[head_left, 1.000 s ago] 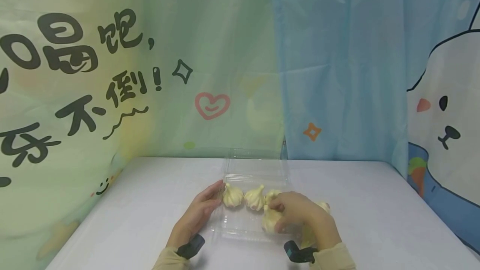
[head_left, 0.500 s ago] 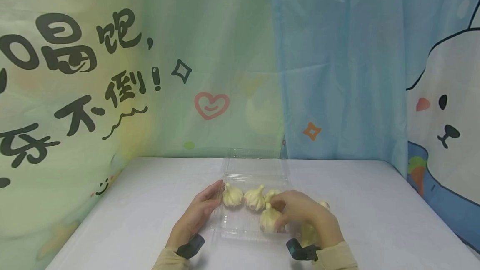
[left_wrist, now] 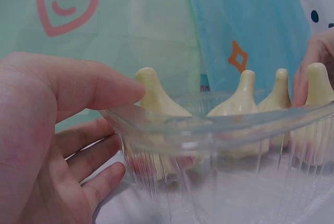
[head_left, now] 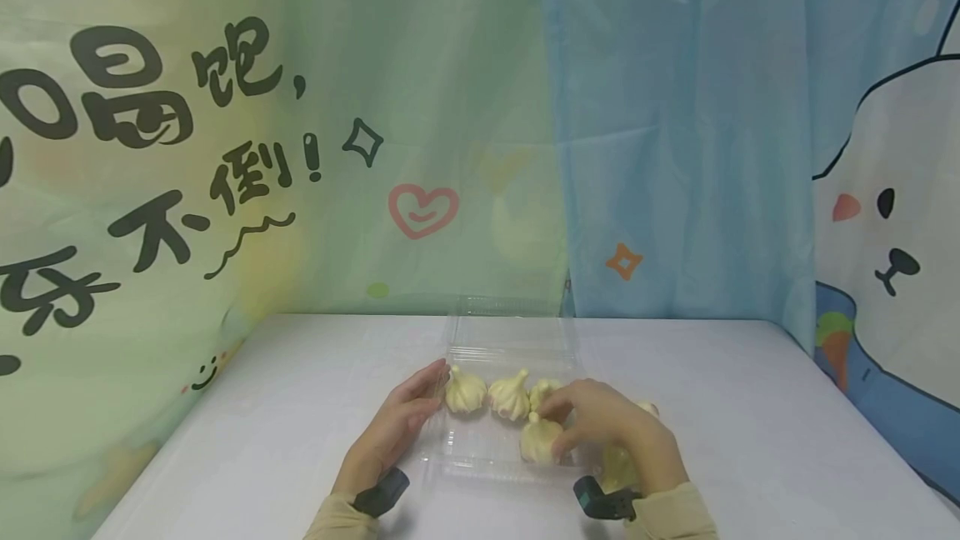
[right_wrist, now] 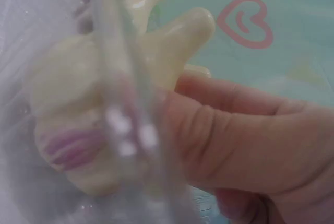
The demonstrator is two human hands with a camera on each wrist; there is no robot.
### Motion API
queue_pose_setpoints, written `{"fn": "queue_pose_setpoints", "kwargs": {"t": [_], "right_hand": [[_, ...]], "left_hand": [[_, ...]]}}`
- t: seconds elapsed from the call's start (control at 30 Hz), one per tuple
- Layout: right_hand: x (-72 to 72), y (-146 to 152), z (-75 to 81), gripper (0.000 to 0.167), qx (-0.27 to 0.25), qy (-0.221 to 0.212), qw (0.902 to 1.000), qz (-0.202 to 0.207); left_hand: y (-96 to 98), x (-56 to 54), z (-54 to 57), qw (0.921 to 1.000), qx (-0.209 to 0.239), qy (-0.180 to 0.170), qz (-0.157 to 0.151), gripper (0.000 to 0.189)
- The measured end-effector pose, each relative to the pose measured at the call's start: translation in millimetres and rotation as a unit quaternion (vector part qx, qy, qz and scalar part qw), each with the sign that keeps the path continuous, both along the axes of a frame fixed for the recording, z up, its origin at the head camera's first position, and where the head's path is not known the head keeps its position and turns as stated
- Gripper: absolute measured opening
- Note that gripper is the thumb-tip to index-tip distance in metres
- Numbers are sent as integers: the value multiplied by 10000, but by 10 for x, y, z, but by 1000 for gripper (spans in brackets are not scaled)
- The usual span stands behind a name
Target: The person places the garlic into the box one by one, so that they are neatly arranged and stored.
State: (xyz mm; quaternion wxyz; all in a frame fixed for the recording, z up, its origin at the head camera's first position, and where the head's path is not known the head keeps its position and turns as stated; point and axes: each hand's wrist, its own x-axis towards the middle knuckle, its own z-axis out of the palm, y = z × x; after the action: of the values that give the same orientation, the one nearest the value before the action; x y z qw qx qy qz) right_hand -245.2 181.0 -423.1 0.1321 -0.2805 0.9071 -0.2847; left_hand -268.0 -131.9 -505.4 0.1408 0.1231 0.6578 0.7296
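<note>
head view: a clear plastic box is set on a white table, its clear lid folded open at the far side. four garlic bulbs are held inside. along the far side a row of three is formed: a left bulb just beside the left wall, a middle bulb, and a third bulb partly covered by the right hand. in front of that third one, toward the near right corner, the front bulb is pinched between the thumb and fingers of the right hand; whether its base is borne by the box floor cannot be told. in the right wrist view the thumb is seen pressed near the neck of this bulb, and purple streaks are shown on its side through the clear wall

the left hand is kept loose, nothing being grasped; the box's left rim is touched by one digit in the left wrist view, and the other fingers are spread outside the wall

two more bulbs, one yellowish bulb and one far bulb, are partly hidden by the right arm, outside the box. behind the table a printed curtain is hung
</note>
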Motion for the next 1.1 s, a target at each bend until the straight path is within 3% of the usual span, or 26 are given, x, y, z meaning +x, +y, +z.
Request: {"fn": "queue_pose_setpoints", "kwargs": {"t": [0.13,0.37,0.8,1.1], "right_hand": [[7,-2,-9,46,87,109,9999,-66],[3,2,-28,48,4,-60,9997,-232],[26,-14,14,48,157,-100,9997,-142],[36,6,39,44,-109,-261,9995,-105]], "left_hand": [[0,-1,-3,10000,24,21,-20,65],[-4,-11,-18,9999,87,58,-27,63],[-13,-20,-45,9993,355,54,-103,63],[-10,-22,-39,9996,280,50,-88,62]]}}
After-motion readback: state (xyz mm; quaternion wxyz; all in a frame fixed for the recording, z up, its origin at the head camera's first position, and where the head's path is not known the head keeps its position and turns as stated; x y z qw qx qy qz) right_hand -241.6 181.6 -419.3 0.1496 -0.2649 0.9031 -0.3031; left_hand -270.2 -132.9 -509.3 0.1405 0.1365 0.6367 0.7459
